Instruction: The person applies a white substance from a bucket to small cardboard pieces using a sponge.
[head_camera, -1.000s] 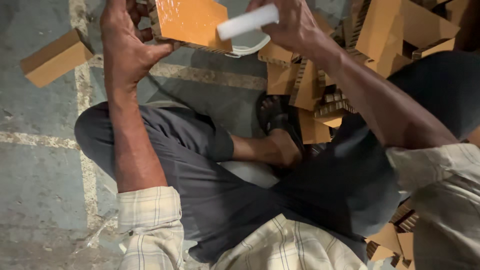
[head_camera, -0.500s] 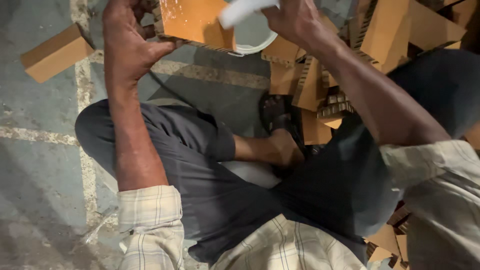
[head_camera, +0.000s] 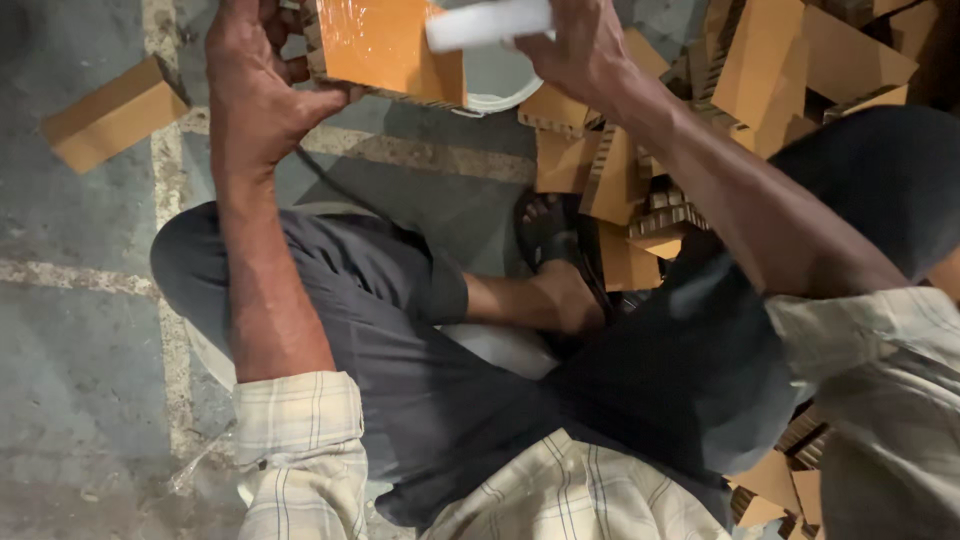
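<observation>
Head view looks down on a person seated cross-legged on a grey concrete floor (head_camera: 80, 330), both arms raised toward the top of the picture. Left hand (head_camera: 255, 95) is clamped on the left edge of an orange cardboard piece (head_camera: 390, 45) with a shiny film over its face, thumb pressed along the lower edge and fingers curled behind it. Right hand (head_camera: 580, 50) is closed around a white roll (head_camera: 490, 22), held just above and touching the cardboard's upper right corner. Beneath the cardboard, a white round rim (head_camera: 500, 95) shows against the floor. A heap of cut cardboard pieces (head_camera: 760, 70) lies to the right, near the person's sandalled foot (head_camera: 555, 250). One loose cardboard block (head_camera: 110, 112) lies apart on the left.
</observation>
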